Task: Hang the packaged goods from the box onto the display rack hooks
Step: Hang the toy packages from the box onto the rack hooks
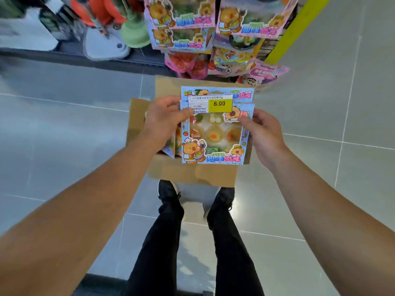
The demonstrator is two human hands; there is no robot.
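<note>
I hold a small stack of blue cartoon candy packs (215, 133) above an open cardboard box (192, 174) on the floor. The front pack has a clear window and a price label reading 6.00 (220, 103) on its top. My left hand (164, 120) grips the stack's left edge, thumb on the label. My right hand (263, 133) pinches the right edge. More packs (171, 144) stand in the box behind my left hand. The display rack (215, 28) above holds matching packs on hooks.
Other hanging goods (235, 58) fill the lower rack, and a yellow-green post (297, 28) runs at its right. Blurred merchandise (96, 28) sits on a shelf at the left. Grey tiled floor (64, 124) surrounds the box; my black shoes (196, 199) stand just behind it.
</note>
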